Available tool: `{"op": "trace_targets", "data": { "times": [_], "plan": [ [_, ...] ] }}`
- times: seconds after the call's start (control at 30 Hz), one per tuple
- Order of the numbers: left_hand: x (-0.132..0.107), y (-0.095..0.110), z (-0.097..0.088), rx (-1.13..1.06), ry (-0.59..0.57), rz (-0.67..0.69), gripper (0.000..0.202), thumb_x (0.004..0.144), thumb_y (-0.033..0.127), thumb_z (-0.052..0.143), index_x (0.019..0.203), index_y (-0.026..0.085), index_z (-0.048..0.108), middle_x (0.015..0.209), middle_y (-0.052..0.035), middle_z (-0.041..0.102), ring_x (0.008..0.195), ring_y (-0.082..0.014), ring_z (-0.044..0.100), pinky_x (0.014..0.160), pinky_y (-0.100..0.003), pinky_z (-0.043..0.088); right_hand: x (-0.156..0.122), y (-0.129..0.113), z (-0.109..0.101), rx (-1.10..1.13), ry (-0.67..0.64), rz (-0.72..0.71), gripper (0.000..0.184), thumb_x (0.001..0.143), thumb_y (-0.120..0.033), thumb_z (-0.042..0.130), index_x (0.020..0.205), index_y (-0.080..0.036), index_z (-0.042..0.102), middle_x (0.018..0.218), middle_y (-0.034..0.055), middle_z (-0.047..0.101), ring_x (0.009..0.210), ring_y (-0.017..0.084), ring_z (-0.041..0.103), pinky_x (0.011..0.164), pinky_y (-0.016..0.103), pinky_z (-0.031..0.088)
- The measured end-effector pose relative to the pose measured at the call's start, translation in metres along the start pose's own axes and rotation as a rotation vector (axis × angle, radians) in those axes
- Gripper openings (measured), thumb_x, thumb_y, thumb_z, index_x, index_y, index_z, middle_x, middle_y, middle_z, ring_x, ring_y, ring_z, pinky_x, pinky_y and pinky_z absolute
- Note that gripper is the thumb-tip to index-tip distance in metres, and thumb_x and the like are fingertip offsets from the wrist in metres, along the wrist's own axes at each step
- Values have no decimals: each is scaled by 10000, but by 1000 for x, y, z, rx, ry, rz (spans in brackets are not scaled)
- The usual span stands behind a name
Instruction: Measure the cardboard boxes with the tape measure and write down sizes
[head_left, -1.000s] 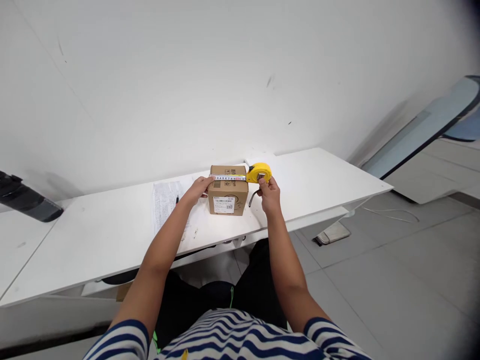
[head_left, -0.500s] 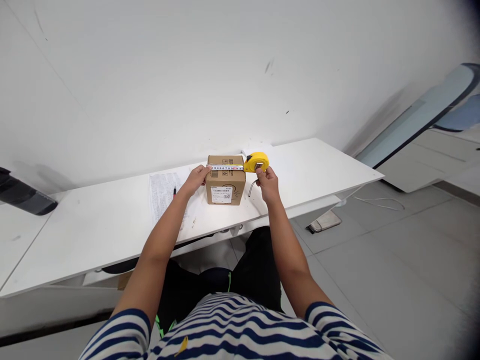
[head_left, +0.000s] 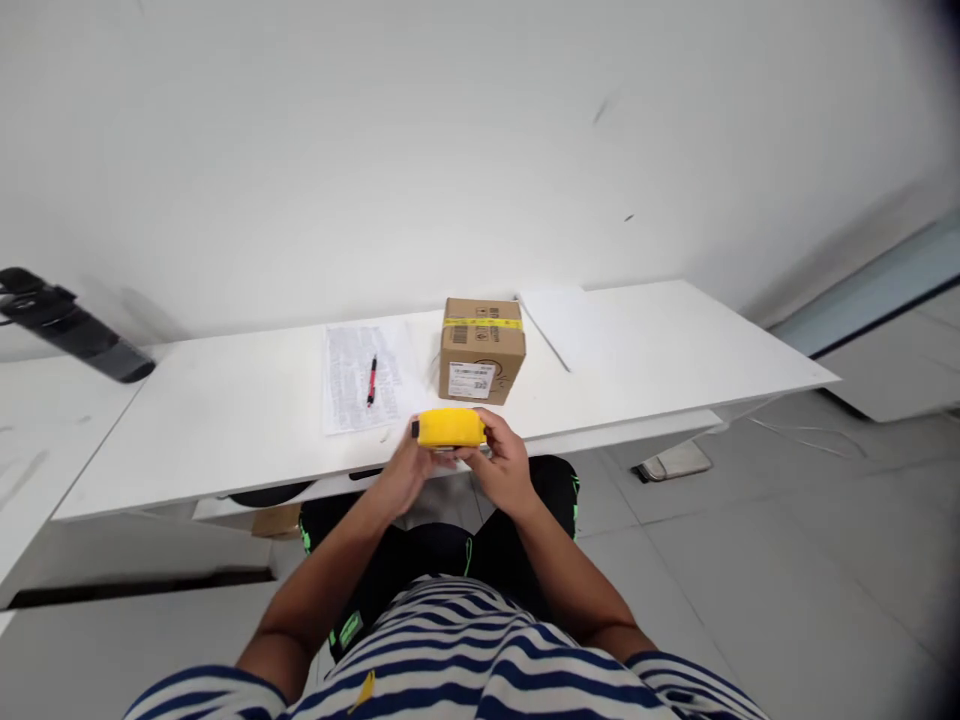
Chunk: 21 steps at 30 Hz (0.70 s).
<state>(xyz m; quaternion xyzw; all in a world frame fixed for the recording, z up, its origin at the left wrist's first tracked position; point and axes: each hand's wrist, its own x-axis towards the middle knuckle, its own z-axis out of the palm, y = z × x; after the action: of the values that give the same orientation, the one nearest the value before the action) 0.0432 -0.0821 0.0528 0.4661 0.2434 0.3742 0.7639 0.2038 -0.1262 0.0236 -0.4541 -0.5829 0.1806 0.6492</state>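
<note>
Tape measure: yellow tape measure [head_left: 450,428], flat side up, blade not visible; held at the near edge of the tabletop [head_left: 225,420], in front of the person's body. Cannot tell if it rests on the surface.
Left hand: left hand [head_left: 407,468] has its grip pinching the case from the left and underneath, fingers curled on it.
Right hand: right hand [head_left: 507,462] has its grip pressed on the case's right end, fingers wrapped round it.
Between hands and box: bare tabletop only; nothing stands in the way.
Cardboard box: cardboard box [head_left: 482,348] sits upright just beyond the tape measure, apart from both hands; white label on its front face, a yellow strip [head_left: 480,323] across its top.
Printed sheet: printed sheet [head_left: 360,375] lies flat left of the box, a red pen [head_left: 371,380] on top of it.
White board: thin white board [head_left: 555,318] lies right of the box, close to it.
Far left: dark object [head_left: 71,325] juts in over a neighbouring surface, well apart.
Surroundings: white wall [head_left: 450,150] behind; grey tiled floor [head_left: 750,560] at right, with a cable [head_left: 810,440] lying on it.
</note>
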Motion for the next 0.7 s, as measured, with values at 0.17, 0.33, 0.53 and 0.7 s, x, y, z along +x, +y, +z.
{"op": "trace_targets", "data": {
  "times": [0.17,0.33,0.53,0.7],
  "plan": [
    [-40,-18,-24,-552,130,-93,764,797,872,492,1168,238,703,1188,-106,736,1191,-312,654,961,-458,539,-4,9,51,-227,-413,-89,435,923,-458,653,1311,-262,648,1171,106,748,987,257,705,881,418,559],
    [-45,16,-75,-493,428,109,525,887,700,553,1092,240,700,1210,-84,730,1191,-282,668,950,-459,583,39,28,88,6,-797,-178,475,938,-508,626,1345,-264,642,1366,108,667,1315,264,570,1050,428,478],
    [10,46,-131,7,579,311,419,938,628,469,1124,280,610,1220,-82,685,1203,-239,663,920,-423,605,112,79,127,-482,-634,14,443,1039,-248,382,1446,-203,552,1406,179,588,1284,297,528,1003,453,461],
    [111,50,-159,305,798,472,512,857,494,670,1281,271,490,1229,-86,629,1106,-189,662,920,-314,550,150,99,149,-1064,-1061,-288,372,1009,-124,394,1293,-160,633,1300,206,628,1207,318,532,916,432,431]
  ]
}}
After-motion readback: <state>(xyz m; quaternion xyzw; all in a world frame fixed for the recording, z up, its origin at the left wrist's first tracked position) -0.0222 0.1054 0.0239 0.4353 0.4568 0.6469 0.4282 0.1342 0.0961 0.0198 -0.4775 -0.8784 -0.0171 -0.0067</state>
